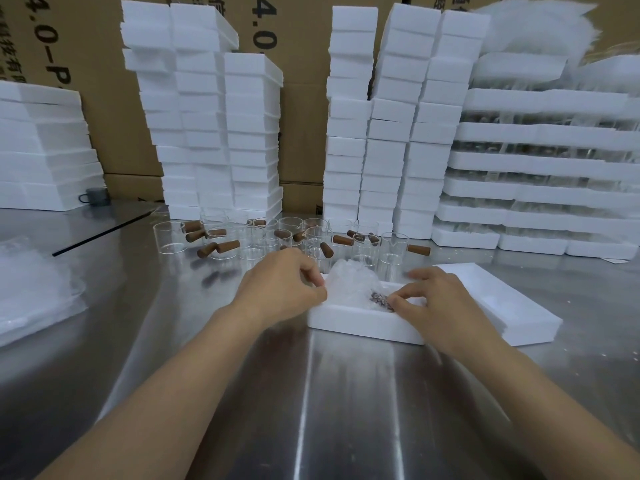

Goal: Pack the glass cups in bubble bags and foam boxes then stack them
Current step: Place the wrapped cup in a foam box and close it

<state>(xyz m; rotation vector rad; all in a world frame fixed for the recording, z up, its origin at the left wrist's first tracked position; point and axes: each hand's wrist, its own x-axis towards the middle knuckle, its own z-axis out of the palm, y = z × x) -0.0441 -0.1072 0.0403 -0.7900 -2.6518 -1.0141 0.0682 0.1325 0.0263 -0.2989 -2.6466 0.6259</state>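
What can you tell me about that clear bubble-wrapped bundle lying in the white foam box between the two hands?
The clear bubble-wrapped bundle is a rounded, frosty-looking lump of bubble plastic with a brown wooden handle showing dimly through its right end, so a cup seems to be inside. It lies in the open white foam box on the shiny metal table. The left hand pinches its left edge; the right hand pinches it beside the handle.

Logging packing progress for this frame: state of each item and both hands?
bagged cup: bubble-wrapped, lying in the foam box
foam box: open
foam lid: off, right of the box
glass cups: unbagged, upright behind the box
left hand: pinches the bag
right hand: pinches the bag by the wooden handle
foam stacks: piled at the back
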